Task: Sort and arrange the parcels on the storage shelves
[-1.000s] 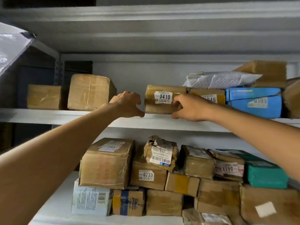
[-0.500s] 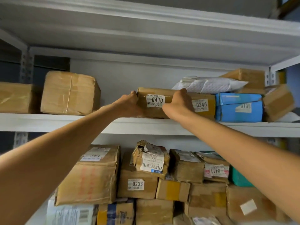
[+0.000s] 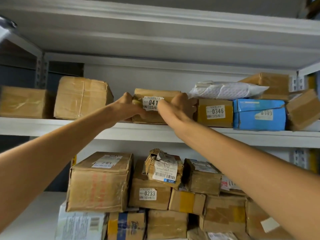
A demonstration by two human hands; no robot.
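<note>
A brown cardboard parcel labelled 0410 (image 3: 155, 94) rests on the upper white shelf (image 3: 86, 125). My left hand (image 3: 129, 107) grips its left end. My right hand (image 3: 176, 106) holds its right front corner and covers part of the label. Right of it stands a parcel labelled 0346 (image 3: 215, 112), touching or nearly touching it. A white padded mailer (image 3: 225, 90) lies across the top of the 0346 parcel and a blue box (image 3: 258, 115).
Two brown boxes (image 3: 81, 97) (image 3: 24, 102) sit at the shelf's left, with a gap before the held parcel. A tilted box (image 3: 303, 109) leans at the far right. The lower shelf holds several stacked parcels, among them 0233 (image 3: 149, 194) and a large box (image 3: 100, 182).
Both hands closed in on the 0410 parcel from either side and now hold it; the parcel has slid right, up against the 0346 parcel. The camera moved closer and tilted upward.
</note>
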